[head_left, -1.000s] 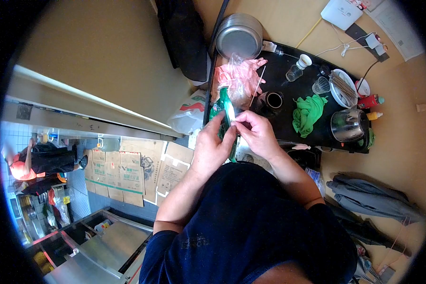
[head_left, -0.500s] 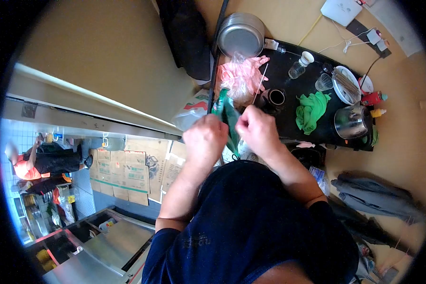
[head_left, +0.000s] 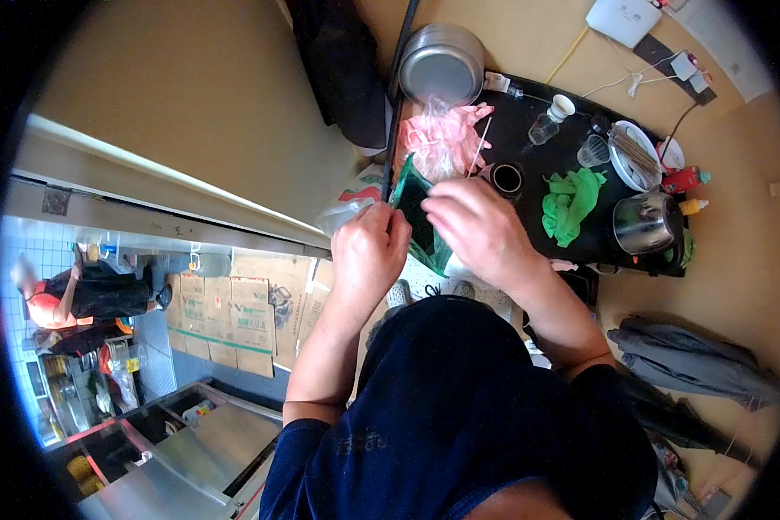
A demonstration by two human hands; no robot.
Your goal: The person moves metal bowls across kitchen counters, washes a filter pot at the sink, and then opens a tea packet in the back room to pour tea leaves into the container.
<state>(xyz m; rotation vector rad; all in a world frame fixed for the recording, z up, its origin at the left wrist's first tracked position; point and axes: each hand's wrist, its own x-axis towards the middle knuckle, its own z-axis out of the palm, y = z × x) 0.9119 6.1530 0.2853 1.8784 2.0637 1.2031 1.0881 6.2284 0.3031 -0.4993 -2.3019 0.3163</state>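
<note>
Across the stretch from one to three o'clock of the green pouch [head_left: 419, 221] lies a black tabletop [head_left: 529, 161], the largest thing near the hands. At twelve o'clock stands a stack of round metal plates [head_left: 442, 74], probably nested to save room. Toward three, well apart, a steel pot [head_left: 640, 225] sits by the table's right end; just beside it, nearer half past two, a white bowl [head_left: 620, 169] gathers a bundle of thin sticks [head_left: 638, 158], likely so they cannot roll. Pink gloves [head_left: 464, 126] lie limp between twelve and one, and a crumpled green cloth [head_left: 572, 206] lies at three, short of the pot, both perhaps placed for easy reach. The left hand [head_left: 369, 247], at eight o'clock, pinches the pouch's rim narrowly, presumably to steady its open mouth. The right hand [head_left: 484, 232], at three, has blurred fingers by the opposite rim; whether they grip or merely touch it, I cannot tell. Between the hands the pouch gapes upward, its contents too dark to make out. Smallest, a dark jar [head_left: 506, 179] stands upright at two o'clock, near the right fingers.
</note>
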